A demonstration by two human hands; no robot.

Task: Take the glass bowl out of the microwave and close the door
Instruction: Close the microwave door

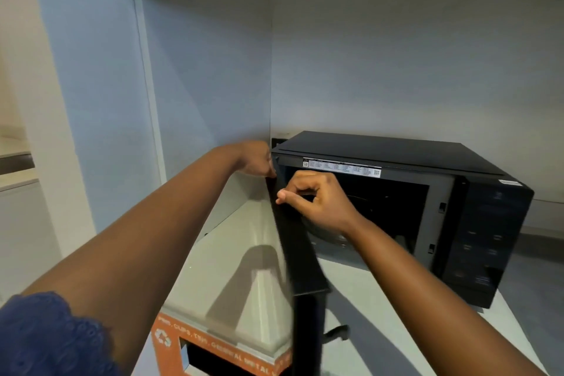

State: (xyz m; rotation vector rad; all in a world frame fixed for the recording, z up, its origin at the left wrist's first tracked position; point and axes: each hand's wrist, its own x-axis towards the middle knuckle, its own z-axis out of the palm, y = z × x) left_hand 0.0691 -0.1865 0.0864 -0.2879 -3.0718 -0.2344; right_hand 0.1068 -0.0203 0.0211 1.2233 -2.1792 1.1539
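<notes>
Fingers [285,192] of the right hand [317,201] were curled, with thumb and forefinger tips pressed together in front of the upper part of the open black microwave door [297,247]; whether they truly pinched the door's edge, I could not tell. The left hand [258,160] was at the top hinge corner of the door, its fingers bent down behind the edge and mostly hidden, so their grip could not be judged.

One black countertop microwave oven [412,198] stood on the pale grey counter [232,253], near the corner of the blue-grey wall [207,70]. One white label strip [341,166] ran above the cavity, with two small QR-like squares at its ends; its print was too small to read. The control panel [488,241] on the right was dark, and its markings were too faint to read.

Below the counter, one orange bin front [219,345] carried a white recycling symbol and blurred white words, something like "CUPS, TIN, GENERAL METAL"; its lower part was cut off.

Inside the dark cavity, a round shape lay at the bottom behind the right wrist. I could not say whether it was the glass bowl.

One dark blue lace sleeve [45,336] showed on the left arm.
</notes>
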